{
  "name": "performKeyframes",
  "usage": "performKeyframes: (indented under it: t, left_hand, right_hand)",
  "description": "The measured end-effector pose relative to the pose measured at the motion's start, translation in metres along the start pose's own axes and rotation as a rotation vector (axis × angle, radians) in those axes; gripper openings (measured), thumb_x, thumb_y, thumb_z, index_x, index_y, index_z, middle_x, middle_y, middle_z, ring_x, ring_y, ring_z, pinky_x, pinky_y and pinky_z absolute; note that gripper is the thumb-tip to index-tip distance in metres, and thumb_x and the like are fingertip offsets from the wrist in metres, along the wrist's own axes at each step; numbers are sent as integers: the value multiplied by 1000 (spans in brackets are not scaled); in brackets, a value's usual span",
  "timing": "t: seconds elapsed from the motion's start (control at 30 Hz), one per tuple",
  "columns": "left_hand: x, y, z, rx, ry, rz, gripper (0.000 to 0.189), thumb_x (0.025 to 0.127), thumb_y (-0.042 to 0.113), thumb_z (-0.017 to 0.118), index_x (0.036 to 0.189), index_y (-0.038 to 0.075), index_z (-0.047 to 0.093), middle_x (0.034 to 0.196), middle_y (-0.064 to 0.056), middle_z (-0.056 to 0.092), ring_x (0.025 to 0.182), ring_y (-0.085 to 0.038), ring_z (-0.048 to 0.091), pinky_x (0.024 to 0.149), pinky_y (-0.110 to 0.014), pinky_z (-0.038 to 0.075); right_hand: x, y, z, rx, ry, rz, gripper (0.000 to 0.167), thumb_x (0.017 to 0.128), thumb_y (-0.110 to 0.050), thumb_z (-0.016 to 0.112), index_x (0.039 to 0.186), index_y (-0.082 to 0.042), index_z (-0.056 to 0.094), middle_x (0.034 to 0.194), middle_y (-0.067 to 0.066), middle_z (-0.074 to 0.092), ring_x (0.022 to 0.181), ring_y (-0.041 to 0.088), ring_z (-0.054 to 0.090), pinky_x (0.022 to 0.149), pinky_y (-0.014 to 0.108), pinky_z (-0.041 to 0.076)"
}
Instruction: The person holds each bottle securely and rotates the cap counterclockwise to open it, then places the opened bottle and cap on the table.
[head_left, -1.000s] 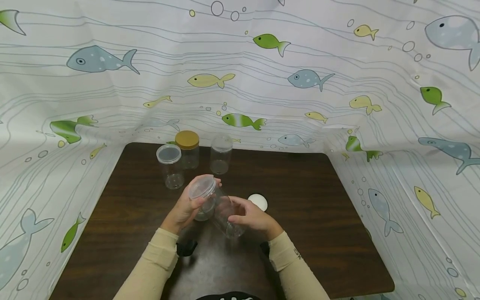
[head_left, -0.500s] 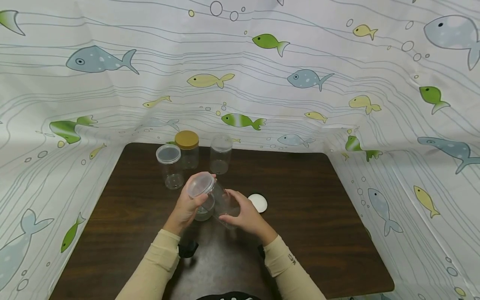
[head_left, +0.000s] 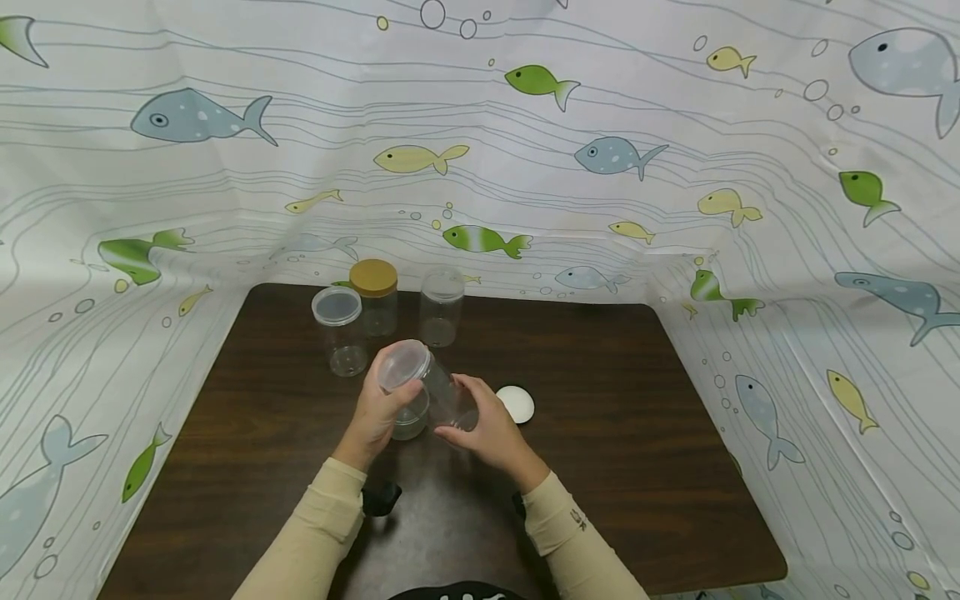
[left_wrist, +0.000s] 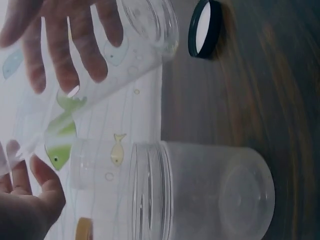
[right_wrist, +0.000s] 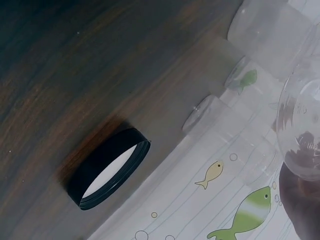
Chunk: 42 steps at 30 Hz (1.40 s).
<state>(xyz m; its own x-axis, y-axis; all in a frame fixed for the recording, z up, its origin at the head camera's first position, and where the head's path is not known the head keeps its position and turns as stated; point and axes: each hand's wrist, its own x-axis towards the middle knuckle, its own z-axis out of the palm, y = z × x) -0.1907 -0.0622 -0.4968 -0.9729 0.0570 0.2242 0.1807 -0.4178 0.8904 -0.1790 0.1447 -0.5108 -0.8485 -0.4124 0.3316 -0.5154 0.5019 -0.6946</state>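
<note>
A clear plastic jar (head_left: 444, 398) is held tilted above the table, its translucent lid (head_left: 405, 365) up to the left. My left hand (head_left: 372, 417) grips it at the lid end, thumb against the lid's edge. My right hand (head_left: 491, 427) holds the jar's base end between thumb and spread fingers; in the left wrist view those fingers (left_wrist: 62, 55) show through the clear wall. Below the left hand, a wide clear jar (left_wrist: 220, 195) stands upright with its threaded mouth uncovered. Beyond the right hand, a black-rimmed lid (right_wrist: 112, 167) with a white liner lies on the table.
Farther back on the dark wooden table (head_left: 600, 433) stand a jar with a translucent lid (head_left: 337, 307), one with a yellow lid (head_left: 373, 278) and one with a clear lid (head_left: 442, 285). A fish-patterned sheet (head_left: 480, 192) walls the table at the back and sides.
The held jar's base end has swung up and slightly left with my right hand. My left hand keeps its grip at the lid end. Everything on the table stays put.
</note>
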Motion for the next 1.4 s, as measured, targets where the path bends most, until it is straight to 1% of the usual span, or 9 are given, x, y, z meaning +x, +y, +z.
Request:
performKeyframes:
  t: [0.13, 0.23, 0.4, 0.57, 0.7, 0.83, 1.0, 1.2, 1.4]
  left_hand:
    - [0, 2, 3, 23, 26, -39, 60, 87, -4, 63, 143, -2, 41, 127, -2, 54, 113, -17, 51, 90, -27, 46]
    - [0, 3, 2, 4, 0, -44, 67, 88, 0, 69, 147, -3, 37, 129, -2, 52, 115, -17, 50, 91, -27, 46]
    - [1, 3, -7, -52, -131, -14, 101, 82, 28, 88, 157, 3, 26, 139, -4, 46, 121, -17, 48, 97, -26, 45]
    - [2, 3, -18, -114, -281, 6, 117, 77, 42, 88, 162, 8, 15, 147, -2, 41, 129, -16, 46, 103, -26, 42]
    - [5, 7, -28, -115, -395, 13, 115, 79, 45, 86, 163, 13, 14, 155, -2, 38, 136, -17, 43, 107, -28, 40]
    - [6, 12, -33, -93, -486, -10, 108, 82, 45, 84, 162, 14, 19, 162, -6, 32, 139, -21, 39, 108, -33, 40]
    - [6, 16, -32, -65, -548, -27, 91, 89, 35, 81, 159, 10, 28, 162, -14, 33, 142, -26, 38, 111, -36, 37]
    - [3, 13, -28, -23, -510, -11, 71, 94, 23, 75, 153, 8, 37, 157, -14, 41, 139, -26, 42, 110, -36, 38]
    - [-1, 6, -12, 38, -290, -33, 68, 93, 14, 75, 149, 5, 36, 140, -5, 50, 122, -18, 50, 97, -28, 45]
  right_hand:
    - [-1, 1, 1, -2, 15, -3, 81, 81, -30, 88, 146, -4, 47, 129, 9, 58, 119, 25, 58, 99, 50, 49]
    - [0, 2, 1, 27, 17, 1, 81, 80, -27, 89, 145, -2, 47, 128, 10, 58, 119, 29, 57, 99, 54, 47]
    - [0, 5, -1, 88, -8, 23, 82, 79, -22, 90, 146, -4, 46, 132, 8, 59, 124, 26, 57, 104, 49, 45]
    - [0, 7, -6, 217, -75, 56, 79, 82, -14, 87, 147, -3, 44, 138, 10, 58, 127, 24, 55, 105, 42, 45]
    - [-1, 5, -12, 277, -139, 68, 78, 82, -12, 85, 148, -4, 44, 143, 10, 57, 130, 23, 53, 106, 42, 44]
    - [-2, 5, -16, 292, -203, 70, 78, 86, -27, 83, 150, -8, 43, 147, 6, 54, 134, 20, 49, 108, 44, 41]
    - [-3, 6, -16, 310, -239, 66, 79, 88, -36, 81, 150, -9, 41, 148, 5, 52, 134, 21, 49, 109, 46, 40]
    - [-3, 5, -14, 294, -229, 44, 76, 86, -18, 84, 146, -8, 38, 146, 5, 53, 130, 20, 52, 107, 40, 42]
    - [-2, 4, -11, 193, -133, -4, 79, 81, -13, 87, 143, -4, 38, 139, 9, 57, 127, 23, 55, 104, 39, 45]
